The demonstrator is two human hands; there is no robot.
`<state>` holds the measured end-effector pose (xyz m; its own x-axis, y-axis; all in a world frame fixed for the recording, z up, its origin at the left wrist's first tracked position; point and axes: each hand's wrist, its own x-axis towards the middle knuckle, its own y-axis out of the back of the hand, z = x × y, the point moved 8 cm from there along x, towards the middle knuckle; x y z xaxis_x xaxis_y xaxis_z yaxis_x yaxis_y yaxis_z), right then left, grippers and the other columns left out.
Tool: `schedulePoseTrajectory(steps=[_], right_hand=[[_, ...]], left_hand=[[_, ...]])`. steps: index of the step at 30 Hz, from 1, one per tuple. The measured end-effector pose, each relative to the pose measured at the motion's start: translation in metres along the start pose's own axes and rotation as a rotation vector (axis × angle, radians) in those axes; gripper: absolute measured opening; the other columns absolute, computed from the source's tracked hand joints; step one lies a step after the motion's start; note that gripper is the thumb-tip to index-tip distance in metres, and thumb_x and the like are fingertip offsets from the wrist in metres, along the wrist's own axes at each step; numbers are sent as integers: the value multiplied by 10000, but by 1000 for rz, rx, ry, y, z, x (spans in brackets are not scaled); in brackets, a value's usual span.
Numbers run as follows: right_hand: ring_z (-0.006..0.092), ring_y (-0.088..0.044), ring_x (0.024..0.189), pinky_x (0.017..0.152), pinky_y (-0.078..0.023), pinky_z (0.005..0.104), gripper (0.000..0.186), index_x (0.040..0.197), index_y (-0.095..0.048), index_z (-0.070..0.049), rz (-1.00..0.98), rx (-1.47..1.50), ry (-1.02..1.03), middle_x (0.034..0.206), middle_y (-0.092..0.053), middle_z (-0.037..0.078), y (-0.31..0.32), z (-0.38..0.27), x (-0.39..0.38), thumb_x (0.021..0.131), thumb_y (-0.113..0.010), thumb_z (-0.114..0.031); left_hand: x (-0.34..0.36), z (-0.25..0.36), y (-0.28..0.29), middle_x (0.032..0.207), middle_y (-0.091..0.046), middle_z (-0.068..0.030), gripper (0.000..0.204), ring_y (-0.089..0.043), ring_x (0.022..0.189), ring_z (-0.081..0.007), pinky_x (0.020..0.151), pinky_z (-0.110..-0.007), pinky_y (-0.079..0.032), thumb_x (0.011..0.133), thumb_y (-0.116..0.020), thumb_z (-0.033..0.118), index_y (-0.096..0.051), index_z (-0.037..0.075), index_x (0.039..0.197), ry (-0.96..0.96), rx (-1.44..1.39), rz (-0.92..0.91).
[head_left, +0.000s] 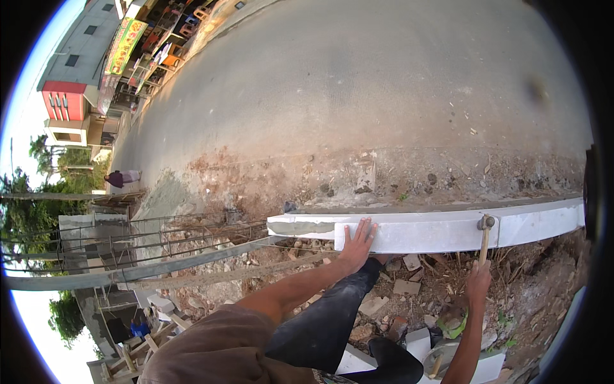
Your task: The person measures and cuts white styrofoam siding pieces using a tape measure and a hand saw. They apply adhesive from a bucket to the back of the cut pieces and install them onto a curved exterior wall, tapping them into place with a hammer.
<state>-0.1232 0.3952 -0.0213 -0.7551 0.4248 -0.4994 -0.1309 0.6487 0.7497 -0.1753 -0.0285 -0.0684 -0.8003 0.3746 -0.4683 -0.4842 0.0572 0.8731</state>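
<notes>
My left hand [360, 245] lies flat with fingers outstretched near the left end of a white block [416, 235] on a low wall. Left of that block, grey mortar [304, 227] coats the top of the course below. In my right hand [478, 280] is a hammer [485, 246], gripped by its pale wooden handle. The dark round hammer head sits over the white blocks, close to a joint between two of them. Whether it touches the surface I cannot tell.
Thin steel bars [185, 240] and a long grey beam [166, 270] stretch left from the wall's end. Rubble [403, 281] lies around my legs, with a bucket [441, 358] lower right. Beyond the wall runs a road [358, 83]; a person [118, 179] is far left.
</notes>
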Motion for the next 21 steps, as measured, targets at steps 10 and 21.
schedulePoseTrajectory(steps=[10,21], right_hand=[[547,-658,897,741,-507,583,313,1195,-552,68,-54,-518,277,918,-680,336,55,-82,16,953,-624,-118],[448,-680,1054,922,-520,528,506,1465,-521,-34,-617,-608,1051,1117,-697,282,-167,-421,-47,1001,-609,-216]], left_hand=[[4,25,9,1668,-157,-289,766,-131,1569,-448,1157,-758,-180,928,-564,156,-248,-56,1592,59,-121,85],[2,21,5,1632,-290,-251,646,-199,1558,-413,1183,-718,-208,957,-517,182,-379,-41,1547,201,-210,343]])
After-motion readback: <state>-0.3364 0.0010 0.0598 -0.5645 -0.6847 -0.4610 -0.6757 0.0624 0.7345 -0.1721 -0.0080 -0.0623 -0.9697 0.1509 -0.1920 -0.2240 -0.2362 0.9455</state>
